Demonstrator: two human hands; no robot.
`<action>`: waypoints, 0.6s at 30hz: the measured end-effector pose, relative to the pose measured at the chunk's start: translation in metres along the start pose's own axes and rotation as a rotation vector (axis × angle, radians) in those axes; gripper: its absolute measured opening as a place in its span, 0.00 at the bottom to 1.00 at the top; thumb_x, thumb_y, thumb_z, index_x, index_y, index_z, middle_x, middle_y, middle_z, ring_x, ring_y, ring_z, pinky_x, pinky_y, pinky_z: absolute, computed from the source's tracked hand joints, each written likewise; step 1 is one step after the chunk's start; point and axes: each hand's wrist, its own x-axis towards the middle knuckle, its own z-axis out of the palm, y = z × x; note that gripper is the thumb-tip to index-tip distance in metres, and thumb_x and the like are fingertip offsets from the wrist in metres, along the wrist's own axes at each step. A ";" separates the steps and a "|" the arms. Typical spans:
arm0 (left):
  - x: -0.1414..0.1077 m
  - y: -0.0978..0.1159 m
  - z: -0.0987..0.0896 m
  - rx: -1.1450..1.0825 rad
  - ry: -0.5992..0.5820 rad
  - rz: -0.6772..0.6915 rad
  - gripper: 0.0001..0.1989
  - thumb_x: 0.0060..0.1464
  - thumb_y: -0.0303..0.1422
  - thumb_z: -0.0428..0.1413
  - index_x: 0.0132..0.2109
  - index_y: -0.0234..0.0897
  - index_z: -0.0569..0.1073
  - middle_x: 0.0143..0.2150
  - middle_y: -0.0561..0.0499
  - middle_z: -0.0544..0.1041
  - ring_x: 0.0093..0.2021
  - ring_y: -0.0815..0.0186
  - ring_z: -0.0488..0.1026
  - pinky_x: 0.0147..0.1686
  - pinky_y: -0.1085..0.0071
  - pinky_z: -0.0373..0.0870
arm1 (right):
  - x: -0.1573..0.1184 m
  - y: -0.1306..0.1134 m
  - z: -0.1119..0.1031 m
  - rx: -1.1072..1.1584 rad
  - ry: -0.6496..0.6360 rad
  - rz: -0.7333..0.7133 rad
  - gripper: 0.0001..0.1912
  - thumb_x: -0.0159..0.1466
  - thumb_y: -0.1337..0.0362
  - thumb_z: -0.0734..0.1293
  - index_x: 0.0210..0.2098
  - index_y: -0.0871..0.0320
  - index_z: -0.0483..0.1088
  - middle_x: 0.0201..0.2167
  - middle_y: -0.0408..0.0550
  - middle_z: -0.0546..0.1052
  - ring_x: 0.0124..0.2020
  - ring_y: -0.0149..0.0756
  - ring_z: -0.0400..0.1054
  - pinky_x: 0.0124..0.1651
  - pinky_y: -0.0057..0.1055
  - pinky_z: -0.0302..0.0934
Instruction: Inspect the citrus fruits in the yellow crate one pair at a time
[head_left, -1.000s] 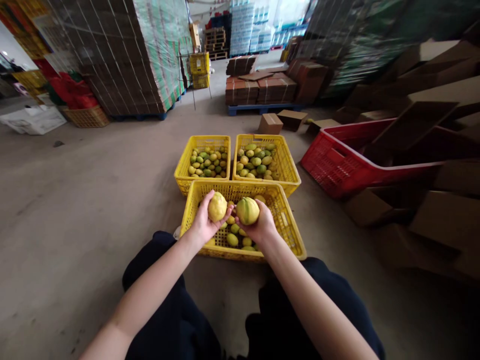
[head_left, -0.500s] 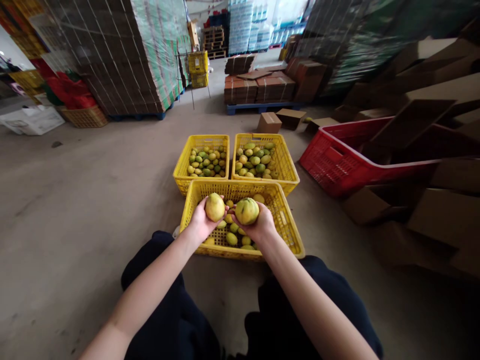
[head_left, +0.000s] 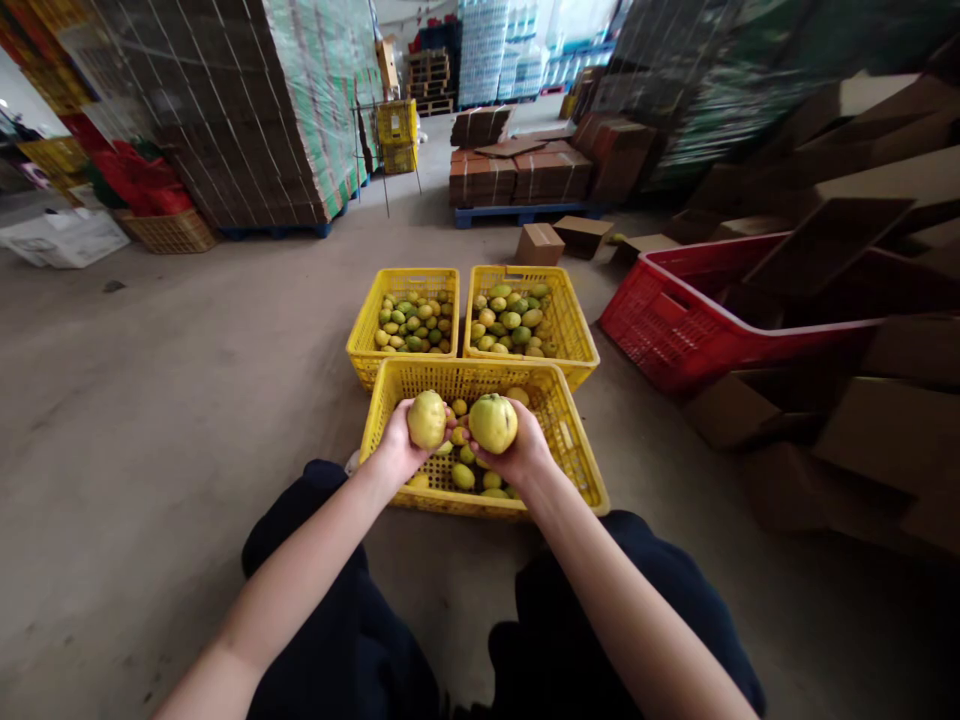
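Note:
Over the near yellow crate (head_left: 581, 455), both hands hold a fruit each, side by side and slightly apart. My left hand (head_left: 397, 440) is closed round a smooth yellow, quince-like fruit (head_left: 427, 420). In my right hand (head_left: 521, 445) sits a yellow-green, quince-like fruit (head_left: 493, 424) with a small dark mark on its right side. The fingers wrap beneath both fruits and are partly hidden. Several more yellow-green fruits (head_left: 463, 477) lie on the crate's bottom, some covered by my hands.
Two yellow crates, a left one (head_left: 360, 335) and a right one (head_left: 581, 340), hold more fruit just beyond. A red crate (head_left: 652, 335) and cardboard boxes (head_left: 862, 430) crowd the right. Flattened cartons (head_left: 551, 175) lie on a blue pallet (head_left: 495, 217); wrapped stacks (head_left: 315, 110) stand behind.
Both fruits have been turned in my hands and show other sides. The dark mark on the right one now lies farther right. My hands stay in nearly the same place.

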 end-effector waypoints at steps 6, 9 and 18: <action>-0.008 0.004 0.001 -0.179 -0.019 0.069 0.12 0.56 0.36 0.52 0.39 0.31 0.73 0.24 0.49 0.74 0.25 0.66 0.74 0.27 0.72 0.76 | 0.003 0.003 0.000 0.070 0.057 -0.119 0.07 0.62 0.60 0.60 0.31 0.56 0.64 0.19 0.44 0.72 0.22 0.37 0.68 0.25 0.34 0.69; -0.008 0.006 -0.002 -0.216 -0.060 0.028 0.14 0.59 0.35 0.47 0.40 0.31 0.73 0.25 0.47 0.75 0.25 0.66 0.75 0.25 0.72 0.75 | 0.003 0.003 -0.001 0.089 0.027 -0.121 0.07 0.61 0.60 0.61 0.31 0.56 0.64 0.19 0.44 0.72 0.22 0.36 0.68 0.26 0.36 0.69; -0.002 0.001 -0.008 -0.114 -0.018 -0.005 0.18 0.55 0.33 0.41 0.37 0.29 0.74 0.23 0.45 0.74 0.18 0.66 0.69 0.16 0.74 0.65 | 0.008 0.005 -0.001 -0.027 0.081 -0.069 0.10 0.65 0.61 0.56 0.31 0.57 0.65 0.19 0.45 0.72 0.18 0.35 0.67 0.20 0.30 0.63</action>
